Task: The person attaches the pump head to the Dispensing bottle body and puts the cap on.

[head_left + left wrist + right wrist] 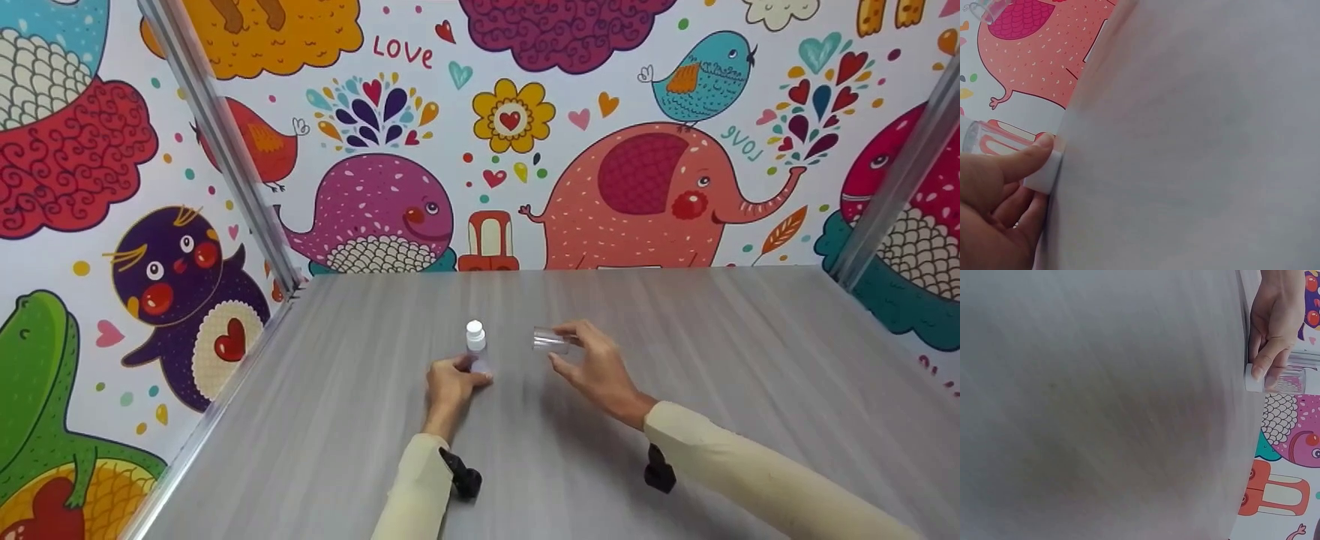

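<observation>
A small bottle (476, 341) with a white top stands upright on the table. My left hand (450, 384) pinches it low down between thumb and fingers. In the left wrist view the bottle shows a white base (1043, 175) and a clear body (994, 138); the right wrist view shows the same base (1253, 378) from the other side. To the right of the bottle, my right hand (602, 373) holds a clear cylinder (551, 340) tilted on its side above the table, apart from the bottle. That clear cylinder (995, 8) appears at the left wrist view's top corner.
The grey wood-grain table (337, 420) extends around both hands. A printed wall (499, 172) with cartoon animals stands behind it, and another panel (75, 270) closes the left side. Metal posts (225, 127) mark the corners.
</observation>
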The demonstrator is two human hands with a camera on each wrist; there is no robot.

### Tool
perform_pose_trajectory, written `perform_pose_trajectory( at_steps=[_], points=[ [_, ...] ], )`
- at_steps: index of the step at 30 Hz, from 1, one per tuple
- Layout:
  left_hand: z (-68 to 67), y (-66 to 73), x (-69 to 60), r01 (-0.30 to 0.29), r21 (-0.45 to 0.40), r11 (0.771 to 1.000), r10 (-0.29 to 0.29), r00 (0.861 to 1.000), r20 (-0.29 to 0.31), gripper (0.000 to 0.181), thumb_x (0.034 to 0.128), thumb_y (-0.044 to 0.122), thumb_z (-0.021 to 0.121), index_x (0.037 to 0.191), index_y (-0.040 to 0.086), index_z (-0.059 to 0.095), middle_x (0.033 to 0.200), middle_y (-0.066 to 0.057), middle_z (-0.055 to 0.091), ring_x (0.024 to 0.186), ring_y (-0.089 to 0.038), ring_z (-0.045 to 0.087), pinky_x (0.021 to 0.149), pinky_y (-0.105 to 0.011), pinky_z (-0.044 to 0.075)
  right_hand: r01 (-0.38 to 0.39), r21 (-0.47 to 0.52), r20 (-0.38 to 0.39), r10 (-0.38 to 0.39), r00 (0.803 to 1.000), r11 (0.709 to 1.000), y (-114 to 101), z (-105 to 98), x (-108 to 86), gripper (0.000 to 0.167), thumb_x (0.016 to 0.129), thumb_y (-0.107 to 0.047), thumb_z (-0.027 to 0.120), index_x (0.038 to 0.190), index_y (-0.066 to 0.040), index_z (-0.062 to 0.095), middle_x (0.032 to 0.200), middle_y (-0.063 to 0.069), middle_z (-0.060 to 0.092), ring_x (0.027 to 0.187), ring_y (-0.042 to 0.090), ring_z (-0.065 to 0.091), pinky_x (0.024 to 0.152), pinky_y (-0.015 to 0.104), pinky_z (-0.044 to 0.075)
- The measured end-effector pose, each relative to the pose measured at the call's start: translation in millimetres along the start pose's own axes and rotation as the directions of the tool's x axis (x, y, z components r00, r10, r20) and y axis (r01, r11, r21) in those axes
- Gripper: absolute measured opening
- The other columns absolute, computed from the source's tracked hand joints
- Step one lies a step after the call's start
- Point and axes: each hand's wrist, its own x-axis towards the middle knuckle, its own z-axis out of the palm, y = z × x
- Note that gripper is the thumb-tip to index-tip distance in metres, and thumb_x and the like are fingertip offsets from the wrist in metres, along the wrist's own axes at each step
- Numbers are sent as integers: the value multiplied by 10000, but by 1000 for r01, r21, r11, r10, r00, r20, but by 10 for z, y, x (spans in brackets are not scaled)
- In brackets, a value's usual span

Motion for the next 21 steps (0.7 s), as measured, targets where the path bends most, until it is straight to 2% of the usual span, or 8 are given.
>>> perform_pose_trajectory(
  at_steps=[4,11,21],
  points=[
    [-5,2,9,1,-13,1000,-1,1000,5,396,668,99,885,1049,54,784,1100,-152,760,1063,-261,710,967,-415,512,16,16,27,-17,1000,1000,-11,3,40,432,777,-20,826,1165,-55,641,1102,68,678,1046,219,693,922,385,560],
    [-9,-3,5,-8,-26,1000,9,1000,14,421,666,87,887,1069,42,775,1102,-166,757,1064,-271,709,967,-417,514,90,-6,37,-90,995,996,-2,39,109,440,777,-31,830,1183,-39,661,1122,109,692,1040,258,697,913,372,562],
    [-13,7,6,-14,-16,1000,14,1000,5,412,659,85,895,1053,44,781,1089,-165,760,1047,-267,715,947,-406,526,135,-34,62,-132,989,990,-27,88,193,401,836,-98,793,1219,-88,673,1162,69,623,1054,197,658,918,328,564]
  ],
)
